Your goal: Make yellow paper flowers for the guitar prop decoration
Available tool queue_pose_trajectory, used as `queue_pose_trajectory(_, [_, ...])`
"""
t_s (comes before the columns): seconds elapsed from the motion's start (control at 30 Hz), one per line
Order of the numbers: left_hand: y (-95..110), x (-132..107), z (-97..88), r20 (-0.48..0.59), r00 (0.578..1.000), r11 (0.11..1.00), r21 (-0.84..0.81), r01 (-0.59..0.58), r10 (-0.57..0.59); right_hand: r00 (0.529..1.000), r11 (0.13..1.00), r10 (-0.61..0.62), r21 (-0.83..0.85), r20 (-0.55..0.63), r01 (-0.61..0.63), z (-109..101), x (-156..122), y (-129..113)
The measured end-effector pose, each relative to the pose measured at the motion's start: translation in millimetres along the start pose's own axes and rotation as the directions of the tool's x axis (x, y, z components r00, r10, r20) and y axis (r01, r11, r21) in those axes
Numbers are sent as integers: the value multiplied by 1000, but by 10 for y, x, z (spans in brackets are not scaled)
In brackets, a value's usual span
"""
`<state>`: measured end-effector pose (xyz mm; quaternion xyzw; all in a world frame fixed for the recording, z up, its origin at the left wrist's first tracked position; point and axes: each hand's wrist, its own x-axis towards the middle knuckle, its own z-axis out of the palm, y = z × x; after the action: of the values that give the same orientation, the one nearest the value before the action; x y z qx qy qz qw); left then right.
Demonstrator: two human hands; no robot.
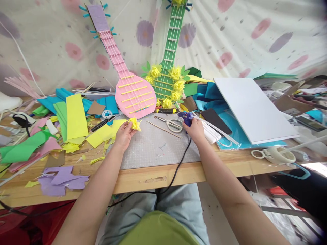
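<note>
We work at a wooden table (143,178) with a grey cutting mat (155,144) laid on it, in front of a pale cloth backdrop printed with pink and purple flowers. Two paper guitars lean against that cloth: a pink guitar (133,92) and a green guitar (167,78) ringed with yellow paper blossoms. Coloured paper scraps cover the left side of the table, and a white board (251,109) rests tilted on the right. Scissors (171,123) and a thin wooden stick (163,129) lie on the mat between our hands.

The top of the green guitar runs out of view, and clutter at the far right edge is too blurred to name. Our right hand hides most of the glue gun.

Our left hand (124,134) pinches a yellow paper flower (135,123) between thumb and fingertips, just above the mat's far-left corner. Our right hand (196,130) is closed around the blue glue gun (186,118), whose black cord (178,163) trails over the table edge towards our lap.
</note>
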<state>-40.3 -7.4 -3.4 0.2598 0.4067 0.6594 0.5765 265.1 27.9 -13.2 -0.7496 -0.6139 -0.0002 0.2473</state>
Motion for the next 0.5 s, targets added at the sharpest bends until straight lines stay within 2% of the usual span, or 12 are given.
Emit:
queue_pose_trajectory(0.1, [-17,6,-4,-20,999,999,25,-27,28,998,998,25,-54,66,-22,27,30,-43])
queue_pose_trajectory(0.27, [-44,13,-12,-6,998,997,46,-60,60,997,999,40,-39,70,-37,16,49,-100])
queue_pose_trajectory(0.5, [-27,-30,38,-64,996,998,2,69,-69,999,990,49,133,-23,-46,7,11,-143])
